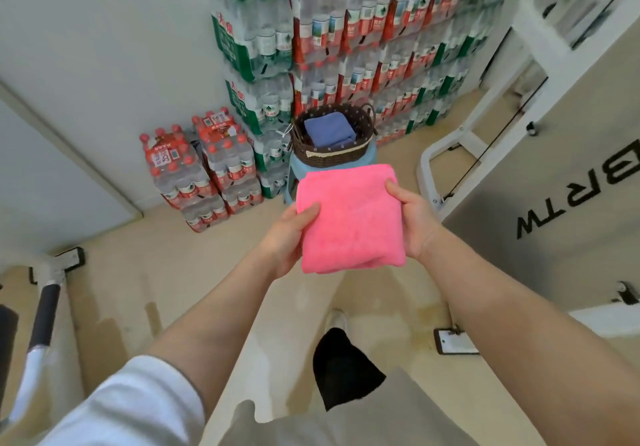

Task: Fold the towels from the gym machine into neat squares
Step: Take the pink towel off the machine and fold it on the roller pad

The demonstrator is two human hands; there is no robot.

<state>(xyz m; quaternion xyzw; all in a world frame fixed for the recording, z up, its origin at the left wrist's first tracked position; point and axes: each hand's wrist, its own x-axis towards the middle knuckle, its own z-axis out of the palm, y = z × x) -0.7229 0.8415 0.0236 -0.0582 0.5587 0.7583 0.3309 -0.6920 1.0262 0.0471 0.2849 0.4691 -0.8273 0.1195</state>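
Note:
A pink towel (pixel 349 218), folded into a thick square, is held flat in the air at the centre of the head view. My left hand (pixel 289 234) grips its left edge, thumb on top and fingers underneath. My right hand (pixel 412 222) grips the right edge the same way. Just beyond the towel, a dark brown woven basket (pixel 332 154) sits on a light blue stool (pixel 369 156). A folded blue towel (pixel 329 130) lies inside the basket.
Shrink-wrapped packs of water bottles (pixel 346 37) are stacked high against the back wall, with lower packs (pixel 204 172) on the floor at left. A white gym machine frame (pixel 485 123) stands at right. A machine bar (pixel 45 317) is at lower left.

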